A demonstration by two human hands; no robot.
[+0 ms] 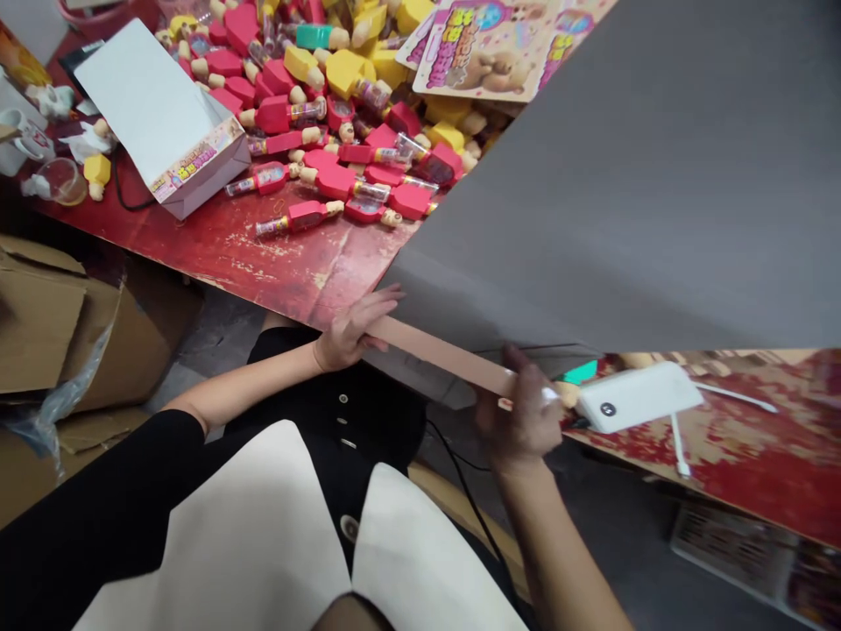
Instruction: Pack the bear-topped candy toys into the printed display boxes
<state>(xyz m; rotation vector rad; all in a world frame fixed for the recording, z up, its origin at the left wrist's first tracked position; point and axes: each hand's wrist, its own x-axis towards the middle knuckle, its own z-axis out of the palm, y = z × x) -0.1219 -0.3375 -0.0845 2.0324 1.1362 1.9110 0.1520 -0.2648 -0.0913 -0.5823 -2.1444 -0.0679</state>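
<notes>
A flat tan strip (447, 355) runs between my two hands, along the near edge of a large grey panel (631, 175). My left hand (355, 329) has its end between the thumb and the outstretched fingers, beside the red table's front edge. At the other end, my right hand (526, 407) is closed around the strip, slightly blurred. Small orange and white bits show at its fingers; I cannot make out what they are. Just right of that hand lies a white power bank (640, 399) with a white cable.
Red and yellow toy-like candy tubes (335, 180) are heaped on the worn red table (263, 263). An open printed box (164, 123) and printed cards (486, 53) are by them. Cardboard boxes (79, 324) stand at left; a crate (729, 548) sits low at right.
</notes>
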